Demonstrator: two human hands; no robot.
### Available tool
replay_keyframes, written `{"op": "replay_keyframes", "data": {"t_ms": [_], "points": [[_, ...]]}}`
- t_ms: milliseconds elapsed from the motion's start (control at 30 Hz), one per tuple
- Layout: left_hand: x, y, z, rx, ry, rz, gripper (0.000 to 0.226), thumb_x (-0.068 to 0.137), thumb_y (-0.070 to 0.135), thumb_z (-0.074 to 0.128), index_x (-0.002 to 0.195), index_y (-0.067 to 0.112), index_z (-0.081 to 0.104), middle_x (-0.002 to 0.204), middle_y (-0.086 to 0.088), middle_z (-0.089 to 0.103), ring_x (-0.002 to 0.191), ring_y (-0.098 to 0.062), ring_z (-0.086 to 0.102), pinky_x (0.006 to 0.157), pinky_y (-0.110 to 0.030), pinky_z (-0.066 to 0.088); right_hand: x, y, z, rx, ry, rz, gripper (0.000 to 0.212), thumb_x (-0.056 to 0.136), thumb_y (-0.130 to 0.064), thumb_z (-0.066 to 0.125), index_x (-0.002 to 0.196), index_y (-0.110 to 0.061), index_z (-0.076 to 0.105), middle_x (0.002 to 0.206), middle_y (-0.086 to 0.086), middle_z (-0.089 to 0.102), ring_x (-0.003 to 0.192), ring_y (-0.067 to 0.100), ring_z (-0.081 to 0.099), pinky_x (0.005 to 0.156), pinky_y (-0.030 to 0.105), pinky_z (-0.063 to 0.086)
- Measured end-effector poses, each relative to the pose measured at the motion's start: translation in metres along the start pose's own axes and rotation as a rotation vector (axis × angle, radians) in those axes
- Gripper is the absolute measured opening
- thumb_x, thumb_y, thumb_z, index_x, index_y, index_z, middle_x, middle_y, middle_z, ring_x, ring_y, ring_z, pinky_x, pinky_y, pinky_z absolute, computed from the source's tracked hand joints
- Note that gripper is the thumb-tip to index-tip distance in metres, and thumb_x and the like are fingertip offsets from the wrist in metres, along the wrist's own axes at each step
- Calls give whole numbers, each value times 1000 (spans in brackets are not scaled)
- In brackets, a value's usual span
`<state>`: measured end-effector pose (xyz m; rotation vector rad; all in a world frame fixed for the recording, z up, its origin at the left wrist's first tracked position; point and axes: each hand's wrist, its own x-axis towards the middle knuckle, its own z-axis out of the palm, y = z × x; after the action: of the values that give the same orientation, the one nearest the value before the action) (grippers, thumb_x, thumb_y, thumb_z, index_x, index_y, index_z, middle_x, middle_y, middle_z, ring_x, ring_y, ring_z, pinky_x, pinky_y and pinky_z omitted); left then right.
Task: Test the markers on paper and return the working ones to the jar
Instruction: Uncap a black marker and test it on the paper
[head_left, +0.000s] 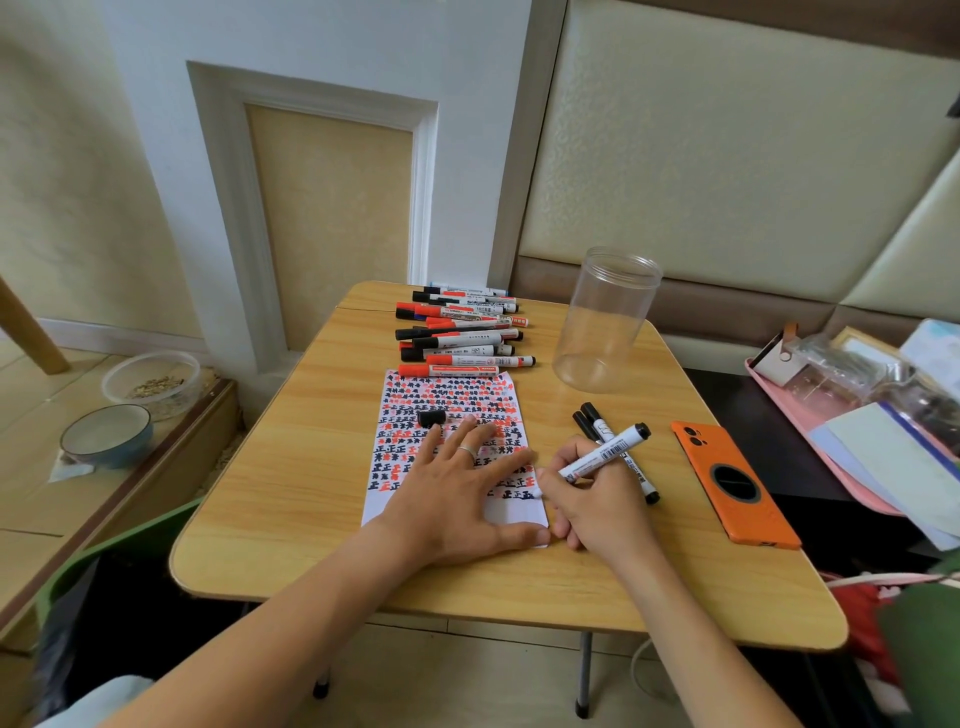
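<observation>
A white sheet of paper (415, 415), covered with red and black test marks, lies mid-table. My left hand (457, 493) presses flat on it with fingers spread. My right hand (587, 499) grips a white uncapped marker (605, 451), its tip touching the paper's lower right part. A black cap (432, 418) lies on the paper above my left fingers. Two black-capped markers (592, 421) lie beside my right hand, partly hidden by it. A row of several red- and black-capped markers (462, 332) lies beyond the paper. The clear plastic jar (605, 317) stands upright and holds nothing, at the back right.
An orange phone (732, 488) lies face down right of my right hand. The small wooden table (291, 467) has rounded edges. A pink tray (810, 410) with papers and bags sits off to the right. Two bowls (109, 434) rest on the low ledge at left.
</observation>
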<state>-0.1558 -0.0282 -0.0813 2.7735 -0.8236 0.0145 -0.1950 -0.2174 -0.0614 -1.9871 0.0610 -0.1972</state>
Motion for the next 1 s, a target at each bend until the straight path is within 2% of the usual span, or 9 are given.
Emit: {"op": "replay_keyframes", "data": {"t_ms": [100,200,333,500,600,700,767,900,1000], "points": [[0,-1,1,-68,37,1,103,68,101,24,157,51,11,170,4,5,156,-14,-12,126,-51,-5,-1,0,-1,131,30,-44,19,95,-16,71,81,-18,57,52,14,62,42,34,58,43,30,45],[-1,-1,-1,-129,88,2,105,67,101,33,156,47,17,165,3,15,156,-18,4,127,-48,0,-7,-7,0,205,41,-113,20,94,-15,72,82,-21,57,61,13,68,57,47,67,45,29,47],[-2,-1,-1,-133,139,11,105,65,100,40,147,35,27,155,2,28,151,-21,18,127,-47,7,-13,-15,1,175,84,-211,18,92,-13,73,88,-8,56,71,11,68,58,30,72,43,16,41],[-1,-5,-4,-339,230,-3,82,72,86,59,128,29,40,126,7,35,121,-16,32,108,-37,37,-9,-6,4,0,12,-161,20,94,-25,74,84,-18,58,64,6,68,56,23,70,44,26,42],[0,-14,-15,-431,297,-34,63,81,72,58,126,28,47,124,6,33,120,-14,30,102,-35,37,-9,-8,4,39,-10,-123,20,95,-23,72,85,-15,57,64,11,69,59,24,73,42,21,41],[3,-34,-26,-224,451,-113,47,94,42,62,136,21,54,133,-2,40,125,-23,35,107,-44,37,-10,-8,4,39,-18,-101,20,95,-26,72,85,-15,57,65,10,69,62,25,75,41,21,40],[3,-45,-29,-101,420,-193,47,99,29,59,144,21,51,140,-5,43,132,-28,34,109,-46,35,-9,-8,4,44,-23,-94,21,95,-27,72,85,-15,57,65,9,68,63,25,75,41,21,39],[-1,-53,-28,-41,325,-193,38,102,33,56,139,27,59,134,-1,54,127,-24,39,97,-42,36,-9,-7,4,52,-29,-87,19,95,-27,72,86,-16,59,66,10,69,64,23,75,42,27,39],[-4,-48,-32,-109,318,-135,22,98,27,64,119,29,69,118,6,61,114,-18,47,89,-35,41,-8,-7,4,109,-35,-96,13,92,-20,75,87,-21,63,66,12,69,63,25,74,41,28,41]]}}
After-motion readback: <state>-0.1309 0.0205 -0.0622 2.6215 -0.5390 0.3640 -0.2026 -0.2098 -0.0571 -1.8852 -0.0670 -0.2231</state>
